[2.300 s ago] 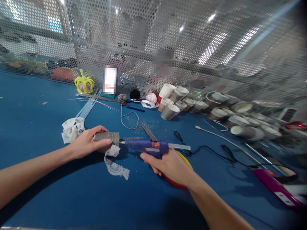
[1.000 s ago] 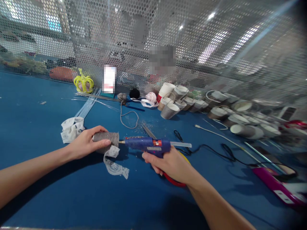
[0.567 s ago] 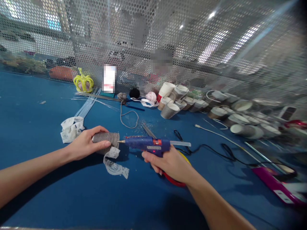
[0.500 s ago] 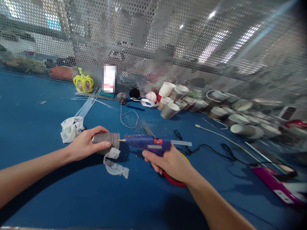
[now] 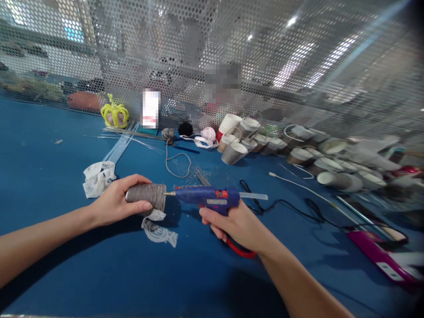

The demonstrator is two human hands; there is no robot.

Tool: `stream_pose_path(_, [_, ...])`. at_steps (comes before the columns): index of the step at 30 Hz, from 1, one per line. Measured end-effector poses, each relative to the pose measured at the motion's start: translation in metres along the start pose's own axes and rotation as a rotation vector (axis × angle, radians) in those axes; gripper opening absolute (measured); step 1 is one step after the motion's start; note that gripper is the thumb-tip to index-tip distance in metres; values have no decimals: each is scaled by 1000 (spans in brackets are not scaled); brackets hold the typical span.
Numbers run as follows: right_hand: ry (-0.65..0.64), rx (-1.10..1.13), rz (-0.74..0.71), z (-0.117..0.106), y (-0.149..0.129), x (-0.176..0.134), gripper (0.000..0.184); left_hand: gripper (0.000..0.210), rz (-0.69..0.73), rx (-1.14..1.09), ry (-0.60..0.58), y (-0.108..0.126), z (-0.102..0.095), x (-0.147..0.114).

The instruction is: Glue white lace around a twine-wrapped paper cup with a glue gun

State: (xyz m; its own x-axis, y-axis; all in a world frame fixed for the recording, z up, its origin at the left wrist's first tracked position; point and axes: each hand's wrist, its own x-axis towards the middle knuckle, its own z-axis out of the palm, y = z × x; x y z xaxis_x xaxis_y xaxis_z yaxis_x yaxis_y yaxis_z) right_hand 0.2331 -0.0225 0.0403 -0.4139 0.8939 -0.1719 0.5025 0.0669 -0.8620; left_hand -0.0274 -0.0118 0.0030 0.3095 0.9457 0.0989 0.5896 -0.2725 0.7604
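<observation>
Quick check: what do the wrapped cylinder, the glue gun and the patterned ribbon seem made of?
Cord-wrapped cylinder: matte grey-brown yarn or twine outside, judging by fine ridges around it; the core is hidden.
Glue gun: blue body likely hard plastic, given its smooth satin look; nozzle probably metal, with brassy sheen.
Patterned ribbon: thin fabric, probably lace, since blue shows through its white pattern.

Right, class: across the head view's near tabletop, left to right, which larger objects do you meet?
Crumpled white lace, cord-wrapped cylinder in the left hand, blue glue gun in the right hand, purple object.
</observation>
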Motion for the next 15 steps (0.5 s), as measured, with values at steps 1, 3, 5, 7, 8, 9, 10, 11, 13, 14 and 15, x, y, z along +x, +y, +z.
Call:
stream_pose_path(1, [-9,-4,5,0,0,0,38,41,2,1,0,0,0,0])
stream_pose_path(3, [-40,-21,23,-1,-1,-1,37,41,2,-2,-1,0,0,0])
stream_pose_path(5, [-68,-38,37,-2,-1,-2,36,41,-4,-10,0,0,0,1])
stream_pose_path(7, [-70,-42,40,-1,-2,-2,36,41,-13,-22,-2,0,0,1])
stream_pose_path(8, [-60,-36,37,-1,-2,-2,37,41,-14,-29,-5,0,0,1])
stream_pose_path(9, [-44,-24,33,0,-2,-2,37,41,-12,-35,-10,0,0,0])
stream_pose_path(10, [-27,-12,28,0,-2,-1,37,41,-1,-37,-16,-1,0,0])
stream_pose_path(11, [-11,1,21,1,-1,0,38,41,18,-33,-17,-1,0,-1])
stream_pose_path(13, [11,20,5,1,-1,0,39,40,61,-15,-14,-1,1,-2])
stream_pose_path(14, [16,26,2,1,0,0,39,39,80,-7,-11,-1,1,-2])
stream_pose_path(15, [16,27,4,1,0,0,39,39,93,-2,-9,-1,1,-3])
